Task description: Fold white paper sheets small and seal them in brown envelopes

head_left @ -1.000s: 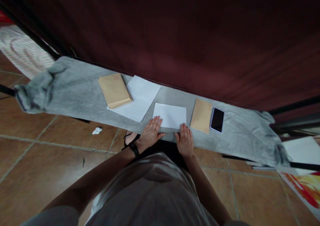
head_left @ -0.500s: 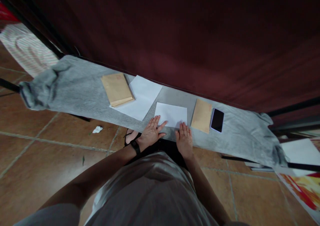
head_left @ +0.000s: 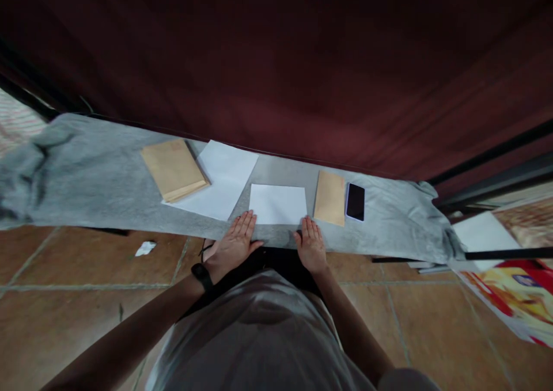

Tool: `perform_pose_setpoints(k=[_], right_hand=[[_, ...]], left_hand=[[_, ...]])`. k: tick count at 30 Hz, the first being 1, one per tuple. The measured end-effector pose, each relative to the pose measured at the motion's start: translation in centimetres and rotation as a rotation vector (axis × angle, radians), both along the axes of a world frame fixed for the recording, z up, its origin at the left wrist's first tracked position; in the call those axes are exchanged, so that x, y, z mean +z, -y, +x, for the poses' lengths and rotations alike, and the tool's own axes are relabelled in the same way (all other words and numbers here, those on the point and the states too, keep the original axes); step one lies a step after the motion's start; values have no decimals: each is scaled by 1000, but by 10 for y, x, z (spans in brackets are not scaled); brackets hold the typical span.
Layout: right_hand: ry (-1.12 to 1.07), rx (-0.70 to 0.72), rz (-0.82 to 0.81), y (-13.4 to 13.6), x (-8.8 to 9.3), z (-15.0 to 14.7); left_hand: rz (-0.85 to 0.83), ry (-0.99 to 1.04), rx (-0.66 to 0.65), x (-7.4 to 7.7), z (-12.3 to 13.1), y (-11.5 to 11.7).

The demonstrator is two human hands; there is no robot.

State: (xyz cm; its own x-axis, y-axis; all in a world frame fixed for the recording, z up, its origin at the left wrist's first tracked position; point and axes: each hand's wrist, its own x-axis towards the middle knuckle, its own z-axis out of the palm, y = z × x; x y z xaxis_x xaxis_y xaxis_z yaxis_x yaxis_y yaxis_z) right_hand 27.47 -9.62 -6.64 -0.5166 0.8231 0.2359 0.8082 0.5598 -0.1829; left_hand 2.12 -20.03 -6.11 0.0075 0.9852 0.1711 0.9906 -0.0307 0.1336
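Note:
A small white sheet of paper (head_left: 277, 204) lies flat on the grey cloth near its front edge. My left hand (head_left: 235, 241) rests with fingers extended at the sheet's lower left corner and holds nothing. At the lower right corner lies my right hand (head_left: 311, 245), its fingers stretched out and its palm down. To the right of the sheet is a brown envelope (head_left: 329, 198), with a phone (head_left: 355, 201) beside it. On the left, a stack of brown envelopes (head_left: 174, 169) partly covers larger white paper (head_left: 228, 175).
The grey cloth (head_left: 99, 172) covers a long narrow surface along a dark red curtain (head_left: 276, 63). Dark bars (head_left: 496, 152) stand at the right. Crumpled white tissue (head_left: 146, 248) lies on the tiled floor (head_left: 78, 258). A colourful printed bag (head_left: 518, 293) is at lower right.
My left hand has slid left, off the middle of the sheet to its lower left corner. My right hand has shifted slightly to the sheet's right corner. The camera view has turned somewhat.

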Motion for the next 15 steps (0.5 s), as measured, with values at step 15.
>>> perform_pose_setpoints(k=[15], right_hand=[[28, -42, 20, 3, 0, -10]], left_hand=[[5, 29, -17, 14, 66, -61]])
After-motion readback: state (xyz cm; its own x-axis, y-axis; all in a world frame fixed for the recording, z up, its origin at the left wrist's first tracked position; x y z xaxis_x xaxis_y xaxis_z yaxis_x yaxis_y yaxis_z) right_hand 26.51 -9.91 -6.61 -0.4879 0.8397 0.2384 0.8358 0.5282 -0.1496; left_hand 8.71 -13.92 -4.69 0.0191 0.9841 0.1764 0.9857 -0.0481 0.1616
